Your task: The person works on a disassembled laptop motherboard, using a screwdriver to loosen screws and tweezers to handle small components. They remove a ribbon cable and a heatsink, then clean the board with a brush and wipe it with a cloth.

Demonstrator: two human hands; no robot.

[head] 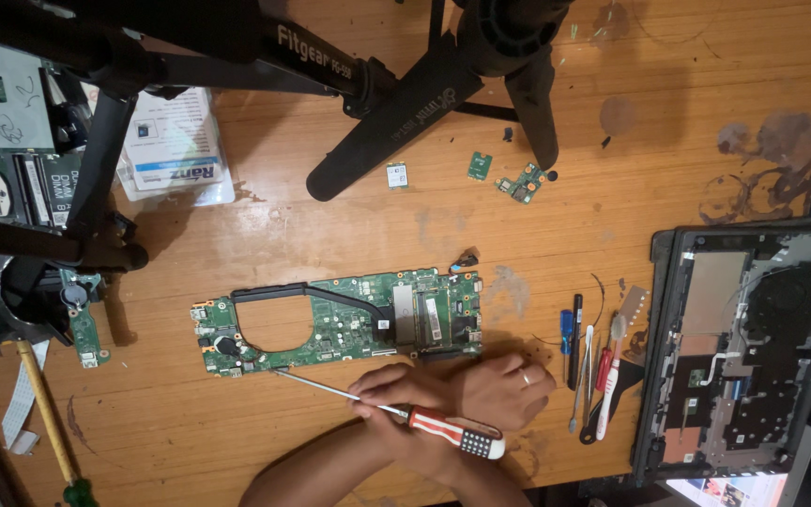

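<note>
A screwdriver [396, 406] is gripped by the right hand [389, 390], arms crossed; the left hand [504, 387] lies curled on the tabletop [330, 235]. The laptop motherboard [340, 321] (thin, fragile) is best handled by its edges.

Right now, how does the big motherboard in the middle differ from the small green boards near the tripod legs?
The motherboard is long, carries a black heat pipe, and lies by the hands; the small boards are tiny, bare and lie apart, far from the hands. All are green, flat on the wooden table.

The motherboard [340, 322] lies mid-table. Just below it my crossed hands [462, 394] rest, my right one [396, 390] holding the screwdriver [405, 413], its tip at the board's lower edge. Right of the board lie hand tools [593, 366], then the opened laptop base [743, 347]. Above stand tripod legs [405, 113].
</note>
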